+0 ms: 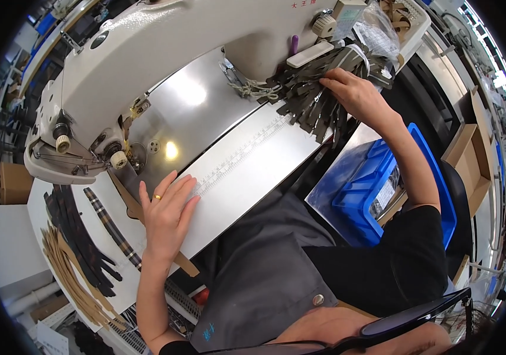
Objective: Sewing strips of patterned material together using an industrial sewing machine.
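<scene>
My left hand (169, 220), a gold ring on one finger, lies with its fingers stretched out on the white table, just in front of the sewing machine's (111, 77) needle area. A tan strap (186, 264) runs underneath it; whether the fingers press on the strap is hidden. At the right, my right hand (362, 100) reaches into a bundle of dark grey-brown strips (312, 97) with shiny edges, tied with a white band. Its thumb and fingertips close on strips at the near side of the bundle.
Dark straps (75, 231), tan straps (67, 275) and a plaid strip (111, 228) lie at the left. A ruler scale (241, 155) runs along the table. To the right are a blue bin (353, 198) and an open cardboard box (472, 157).
</scene>
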Action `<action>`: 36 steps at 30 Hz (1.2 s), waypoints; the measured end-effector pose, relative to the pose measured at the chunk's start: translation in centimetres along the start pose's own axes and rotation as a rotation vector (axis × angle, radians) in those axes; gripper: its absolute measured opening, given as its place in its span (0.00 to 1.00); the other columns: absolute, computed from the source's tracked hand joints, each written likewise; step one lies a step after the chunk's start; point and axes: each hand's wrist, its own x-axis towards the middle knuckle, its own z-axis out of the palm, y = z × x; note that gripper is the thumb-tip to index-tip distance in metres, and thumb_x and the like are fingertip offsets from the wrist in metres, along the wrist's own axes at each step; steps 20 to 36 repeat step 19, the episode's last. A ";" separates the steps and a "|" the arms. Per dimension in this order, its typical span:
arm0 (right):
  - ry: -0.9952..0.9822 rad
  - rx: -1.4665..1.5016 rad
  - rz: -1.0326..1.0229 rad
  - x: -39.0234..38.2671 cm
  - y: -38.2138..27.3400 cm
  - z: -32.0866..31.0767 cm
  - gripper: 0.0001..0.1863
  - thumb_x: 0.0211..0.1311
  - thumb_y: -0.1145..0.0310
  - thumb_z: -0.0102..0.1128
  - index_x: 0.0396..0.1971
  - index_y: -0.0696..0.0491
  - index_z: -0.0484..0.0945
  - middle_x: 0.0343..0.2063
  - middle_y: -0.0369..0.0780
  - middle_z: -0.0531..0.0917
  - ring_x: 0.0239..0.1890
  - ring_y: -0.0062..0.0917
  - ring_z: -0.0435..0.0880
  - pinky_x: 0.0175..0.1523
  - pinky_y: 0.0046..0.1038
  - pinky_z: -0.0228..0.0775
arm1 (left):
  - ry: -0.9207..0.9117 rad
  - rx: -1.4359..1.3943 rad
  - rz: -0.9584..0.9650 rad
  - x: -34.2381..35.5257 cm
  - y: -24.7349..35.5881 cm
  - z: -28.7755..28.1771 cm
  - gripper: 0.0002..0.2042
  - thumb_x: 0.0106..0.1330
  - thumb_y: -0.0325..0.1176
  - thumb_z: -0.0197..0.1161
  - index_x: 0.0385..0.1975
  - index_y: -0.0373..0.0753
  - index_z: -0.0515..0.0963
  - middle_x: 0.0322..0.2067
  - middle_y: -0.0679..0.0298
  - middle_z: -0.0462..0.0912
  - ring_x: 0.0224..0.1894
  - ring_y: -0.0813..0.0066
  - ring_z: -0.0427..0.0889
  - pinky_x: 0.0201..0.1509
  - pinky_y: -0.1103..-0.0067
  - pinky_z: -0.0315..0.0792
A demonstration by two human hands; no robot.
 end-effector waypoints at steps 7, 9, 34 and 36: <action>-0.048 0.310 0.081 0.5 2.1 -1.0 0.08 0.47 0.80 0.58 0.30 0.57 0.74 0.31 0.43 0.76 0.36 0.39 0.80 0.39 0.35 0.73 | -0.013 -0.014 0.017 0.2 0.6 0.1 0.13 0.61 0.32 0.65 0.46 0.41 0.81 0.47 0.65 0.83 0.58 0.64 0.75 0.69 0.48 0.45; -0.011 0.361 0.109 0.6 2.1 -1.1 0.08 0.45 0.81 0.58 0.29 0.58 0.74 0.29 0.43 0.75 0.34 0.37 0.80 0.39 0.33 0.72 | -0.019 -0.018 0.018 0.3 0.6 0.3 0.13 0.61 0.33 0.65 0.46 0.42 0.82 0.47 0.65 0.83 0.58 0.64 0.75 0.69 0.49 0.46; 0.491 0.363 0.042 0.1 1.2 -2.0 0.11 0.66 0.75 0.56 0.46 0.61 0.80 0.43 0.43 0.82 0.38 0.26 0.84 0.42 0.20 0.75 | -0.100 -0.572 -0.099 2.5 3.3 0.4 0.12 0.65 0.32 0.62 0.47 0.43 0.81 0.47 0.60 0.83 0.58 0.65 0.75 0.70 0.49 0.44; 0.491 0.363 0.042 0.1 1.2 -2.0 0.11 0.66 0.75 0.56 0.46 0.61 0.80 0.43 0.43 0.82 0.38 0.26 0.84 0.42 0.20 0.75 | -0.100 -0.572 -0.099 2.5 3.3 0.4 0.12 0.65 0.32 0.62 0.47 0.43 0.81 0.47 0.60 0.83 0.58 0.65 0.75 0.70 0.49 0.44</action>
